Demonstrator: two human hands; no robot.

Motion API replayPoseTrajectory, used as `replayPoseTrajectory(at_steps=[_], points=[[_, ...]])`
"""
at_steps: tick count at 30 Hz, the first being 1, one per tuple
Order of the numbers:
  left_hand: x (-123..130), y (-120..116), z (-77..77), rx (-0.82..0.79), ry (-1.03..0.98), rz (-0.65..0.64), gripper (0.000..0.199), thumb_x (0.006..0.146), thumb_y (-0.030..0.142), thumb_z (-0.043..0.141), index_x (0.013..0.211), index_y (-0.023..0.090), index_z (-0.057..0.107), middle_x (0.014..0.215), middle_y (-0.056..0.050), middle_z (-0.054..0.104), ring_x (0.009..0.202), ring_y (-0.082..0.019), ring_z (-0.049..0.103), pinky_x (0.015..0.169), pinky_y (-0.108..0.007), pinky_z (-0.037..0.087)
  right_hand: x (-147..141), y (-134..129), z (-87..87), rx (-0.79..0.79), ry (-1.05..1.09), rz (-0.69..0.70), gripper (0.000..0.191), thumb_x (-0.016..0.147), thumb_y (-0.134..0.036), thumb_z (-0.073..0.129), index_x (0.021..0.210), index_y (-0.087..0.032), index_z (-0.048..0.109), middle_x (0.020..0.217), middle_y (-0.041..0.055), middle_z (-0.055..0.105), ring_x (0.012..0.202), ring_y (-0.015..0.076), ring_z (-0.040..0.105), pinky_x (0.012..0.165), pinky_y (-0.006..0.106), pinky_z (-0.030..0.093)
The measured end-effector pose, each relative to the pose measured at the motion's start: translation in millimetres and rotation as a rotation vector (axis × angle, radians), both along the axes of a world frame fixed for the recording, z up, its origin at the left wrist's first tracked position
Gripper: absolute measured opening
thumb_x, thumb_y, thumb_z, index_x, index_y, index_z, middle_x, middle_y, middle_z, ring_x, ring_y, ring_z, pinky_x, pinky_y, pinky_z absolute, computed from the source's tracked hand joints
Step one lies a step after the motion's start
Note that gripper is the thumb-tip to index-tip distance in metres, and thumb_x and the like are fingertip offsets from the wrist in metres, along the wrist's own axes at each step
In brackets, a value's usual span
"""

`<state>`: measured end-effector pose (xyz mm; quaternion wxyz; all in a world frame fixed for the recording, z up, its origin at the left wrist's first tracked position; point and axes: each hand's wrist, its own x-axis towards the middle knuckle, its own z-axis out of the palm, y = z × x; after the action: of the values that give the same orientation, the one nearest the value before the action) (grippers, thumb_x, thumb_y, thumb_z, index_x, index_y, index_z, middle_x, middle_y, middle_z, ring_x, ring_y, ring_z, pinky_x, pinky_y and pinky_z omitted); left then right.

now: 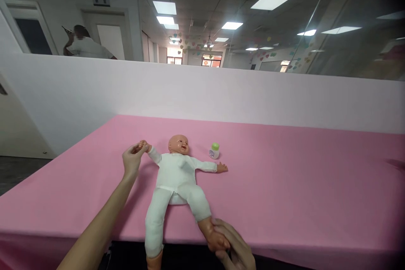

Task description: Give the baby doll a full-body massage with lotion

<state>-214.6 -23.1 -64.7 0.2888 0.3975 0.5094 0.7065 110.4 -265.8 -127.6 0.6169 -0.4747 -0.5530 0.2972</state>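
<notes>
Doll [175, 173] on its back on the pink-covered desk [284, 185], head at far end, legs over the near edge. L hand [131, 158]: grip closed, thumb + fingers pinching doll's R hand, which is partly hidden. R hand [236, 242]: grip closed round doll's L foot; some fingers behind it, wrist cut off by btm of frame. Doll's R foot also cut off there. Small jar [214, 151], green lid, upright nr doll's head; label has dark print, too small to read. Bkgd: white partition [221, 93] hides lower part of a person [87, 46] in white, head pixelated. Sign [101, 1] over door: marks unreadable. Dark smudge at R edge of desk, can't ID.
</notes>
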Motion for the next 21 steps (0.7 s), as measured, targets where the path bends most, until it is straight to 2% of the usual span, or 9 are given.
replayPoseTrajectory(at_steps=[3, 5, 8, 12, 15, 17, 19, 21], points=[[33, -3, 12.1, 0.06, 0.281, -0.104, 0.031, 0.074, 0.037, 0.082, 0.095, 0.015, 0.078, 0.093, -0.008, 0.078, 0.087, -0.024, 0.071, 0.082, -0.035, 0.057, -7, 33, 31.8, 0.042, -0.138, 0.125, 0.029, 0.083, -0.042, 0.077, 0.108, -0.027, 0.082, 0.116, 0.0124, 0.077, 0.11, 0.0341, 0.072, 0.098, 0.043, 0.059], [54, -5, 12.0, 0.079, 0.412, -0.197, 0.027, 0.076, 0.036, 0.08, 0.095, 0.016, 0.078, 0.092, -0.008, 0.078, 0.085, -0.023, 0.072, 0.079, -0.033, 0.056, -18, 54, 43.0, 0.049, -0.165, 0.161, 0.028, 0.086, -0.035, 0.073, 0.112, -0.026, 0.08, 0.12, 0.0119, 0.076, 0.114, 0.0313, 0.071, 0.1, 0.04, 0.058], [76, -8, 3.7, 0.062, 0.563, -0.313, 0.022, 0.078, 0.032, 0.076, 0.095, 0.018, 0.078, 0.092, -0.007, 0.079, 0.081, -0.022, 0.071, 0.075, -0.032, 0.055, -38, 83, 44.5, 0.078, -0.177, 0.206, 0.027, 0.088, -0.028, 0.071, 0.114, -0.025, 0.078, 0.122, 0.0109, 0.075, 0.117, 0.0286, 0.069, 0.102, 0.038, 0.056], [81, -7, -5.3, 0.019, 0.606, -0.33, 0.016, 0.078, 0.032, 0.075, 0.089, 0.02, 0.076, 0.089, -0.004, 0.078, 0.079, -0.022, 0.071, 0.073, -0.032, 0.054, -50, 103, 41.3, 0.108, -0.133, 0.215, 0.027, 0.088, -0.028, 0.071, 0.114, -0.023, 0.076, 0.123, 0.0107, 0.075, 0.116, 0.0275, 0.069, 0.099, 0.038, 0.058], [67, -5, -4.3, 0.049, 0.492, -0.319, 0.02, 0.076, 0.032, 0.077, 0.091, 0.019, 0.075, 0.091, -0.005, 0.077, 0.084, -0.022, 0.071, 0.075, -0.033, 0.056, -41, 98, 46.7, 0.131, -0.104, 0.19, 0.027, 0.089, -0.034, 0.073, 0.114, -0.024, 0.076, 0.12, 0.0105, 0.076, 0.115, 0.028, 0.07, 0.098, 0.037, 0.059], [51, -4, -3.1, 0.084, 0.381, -0.24, 0.024, 0.076, 0.034, 0.079, 0.093, 0.019, 0.075, 0.093, -0.006, 0.077, 0.088, -0.023, 0.071, 0.08, -0.034, 0.058, -25, 85, 47.8, 0.138, -0.113, 0.17, 0.026, 0.09, -0.038, 0.073, 0.113, -0.026, 0.077, 0.119, 0.0104, 0.076, 0.114, 0.0286, 0.071, 0.099, 0.038, 0.058], [33, -3, -4.6, 0.076, 0.236, -0.116, 0.029, 0.074, 0.038, 0.082, 0.094, 0.018, 0.074, 0.094, -0.007, 0.076, 0.089, -0.023, 0.071, 0.085, -0.037, 0.058, -6, 65, 40.4, 0.134, -0.144, 0.16, 0.028, 0.09, -0.042, 0.073, 0.113, -0.027, 0.078, 0.118, 0.0101, 0.077, 0.113, 0.0289, 0.071, 0.099, 0.037, 0.059], [15, -2, -10.1, 0.021, 0.046, -0.032, 0.034, 0.072, 0.04, 0.085, 0.094, 0.016, 0.073, 0.093, -0.006, 0.075, 0.088, -0.022, 0.071, 0.086, -0.04, 0.06, 12, 42, 23.1, 0.122, -0.172, 0.145, 0.03, 0.088, -0.046, 0.075, 0.112, -0.029, 0.079, 0.117, 0.0093, 0.077, 0.111, 0.0291, 0.073, 0.097, 0.035, 0.059]])
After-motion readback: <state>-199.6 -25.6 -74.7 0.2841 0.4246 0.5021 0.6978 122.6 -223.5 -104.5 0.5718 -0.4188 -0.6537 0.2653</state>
